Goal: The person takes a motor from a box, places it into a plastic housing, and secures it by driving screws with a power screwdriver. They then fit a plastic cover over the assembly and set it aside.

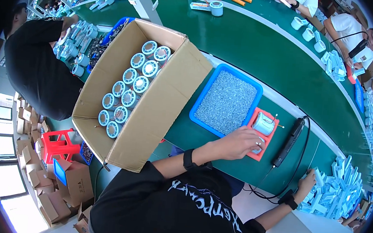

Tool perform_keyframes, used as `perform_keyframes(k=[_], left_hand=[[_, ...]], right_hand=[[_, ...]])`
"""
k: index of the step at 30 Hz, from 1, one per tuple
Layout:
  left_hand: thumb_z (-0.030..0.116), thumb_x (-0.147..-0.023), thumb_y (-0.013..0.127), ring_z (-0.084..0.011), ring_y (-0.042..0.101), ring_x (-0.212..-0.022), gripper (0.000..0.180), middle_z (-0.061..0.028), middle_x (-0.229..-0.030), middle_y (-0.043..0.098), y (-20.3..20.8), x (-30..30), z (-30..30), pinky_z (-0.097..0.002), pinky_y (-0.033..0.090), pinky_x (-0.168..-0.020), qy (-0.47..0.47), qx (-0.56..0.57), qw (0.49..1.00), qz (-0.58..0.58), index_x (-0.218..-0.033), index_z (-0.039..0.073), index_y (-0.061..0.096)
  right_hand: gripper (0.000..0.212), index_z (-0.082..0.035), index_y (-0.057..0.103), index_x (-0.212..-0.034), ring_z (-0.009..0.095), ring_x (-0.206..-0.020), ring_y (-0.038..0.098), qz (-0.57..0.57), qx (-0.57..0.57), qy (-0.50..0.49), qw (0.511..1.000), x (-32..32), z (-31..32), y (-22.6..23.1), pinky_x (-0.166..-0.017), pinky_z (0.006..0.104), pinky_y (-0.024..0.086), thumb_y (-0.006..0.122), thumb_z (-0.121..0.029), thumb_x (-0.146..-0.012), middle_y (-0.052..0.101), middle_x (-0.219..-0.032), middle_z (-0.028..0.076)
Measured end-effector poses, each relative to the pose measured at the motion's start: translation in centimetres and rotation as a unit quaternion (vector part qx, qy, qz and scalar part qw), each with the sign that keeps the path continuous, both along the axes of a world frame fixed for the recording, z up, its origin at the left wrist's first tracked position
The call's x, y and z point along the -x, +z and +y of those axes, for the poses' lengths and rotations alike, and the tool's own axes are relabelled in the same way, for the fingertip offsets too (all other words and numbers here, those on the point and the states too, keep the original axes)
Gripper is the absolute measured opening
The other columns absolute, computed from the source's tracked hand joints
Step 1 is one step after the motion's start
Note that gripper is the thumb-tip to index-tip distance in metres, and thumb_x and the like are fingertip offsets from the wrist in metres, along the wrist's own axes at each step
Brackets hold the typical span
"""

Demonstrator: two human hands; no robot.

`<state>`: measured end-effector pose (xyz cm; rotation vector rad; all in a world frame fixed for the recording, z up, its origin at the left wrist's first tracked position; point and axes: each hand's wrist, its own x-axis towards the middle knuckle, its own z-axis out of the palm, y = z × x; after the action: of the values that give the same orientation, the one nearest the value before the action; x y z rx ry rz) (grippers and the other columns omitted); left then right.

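Observation:
An orange-red fixture (255, 155) lies on the green bench in front of me. It holds a white cylindrical housing (264, 124) with thin wires sticking out to the right. My left hand (245, 144) is closed at the fixture's near end, its fingertips on a small pale part (259, 144) that they partly hide. Farther right, my right hand (306, 184) reaches the left edge of a heap of light-blue plastic handles (336, 187). Its fingers are curled around one piece there. Between the hands lies a black electric screwdriver (288, 143), untouched, with its cable looping behind it.
A blue tray (194, 110) of small metal screws sits beyond my left forearm. At left stands a tall open carton (155, 118) of round cylindrical units. A green conveyor (244, 46) curves past the bench. A co-worker in black (41, 65) stands left; others work across the conveyor.

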<state>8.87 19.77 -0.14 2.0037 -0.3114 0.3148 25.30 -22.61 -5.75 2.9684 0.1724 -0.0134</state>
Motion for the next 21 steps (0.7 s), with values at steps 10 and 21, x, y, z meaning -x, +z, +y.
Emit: perform_keyframes(k=[10, 21], left_hand=[[0.009, -0.084, 0.056, -0.0260, 0.052, -0.090, 0.019, -0.0062, -0.085, 0.052, 0.8, -0.6, -0.4, -0.0383, 0.033, -0.086, 0.012, -0.028, 1.000, -0.001, -0.101, 0.013, 0.063], [0.007, -0.087, 0.057, -0.0259, 0.053, -0.084, 0.012, -0.0067, -0.083, 0.055, 1.1, -0.8, -0.4, -0.0361, 0.038, -0.080, 0.025, -0.033, 0.999, -0.008, -0.097, 0.007, 0.064]], right_hand=[[0.033, -0.004, 0.050, -0.114, 0.015, -0.074, 0.047, -0.030, -0.873, 0.144, 0.464, 3.2, 13.8, 12.8, -0.069, 0.0285, 0.041, 0.056, 0.000, -0.083, 0.050, -0.088, 0.005], [0.040, -0.006, 0.045, -0.099, 0.012, -0.072, 0.048, 0.101, -0.762, 0.273, 0.579, 4.7, 20.4, 10.1, -0.064, 0.0255, 0.040, 0.071, -0.014, -0.070, 0.052, -0.086, 0.007]])
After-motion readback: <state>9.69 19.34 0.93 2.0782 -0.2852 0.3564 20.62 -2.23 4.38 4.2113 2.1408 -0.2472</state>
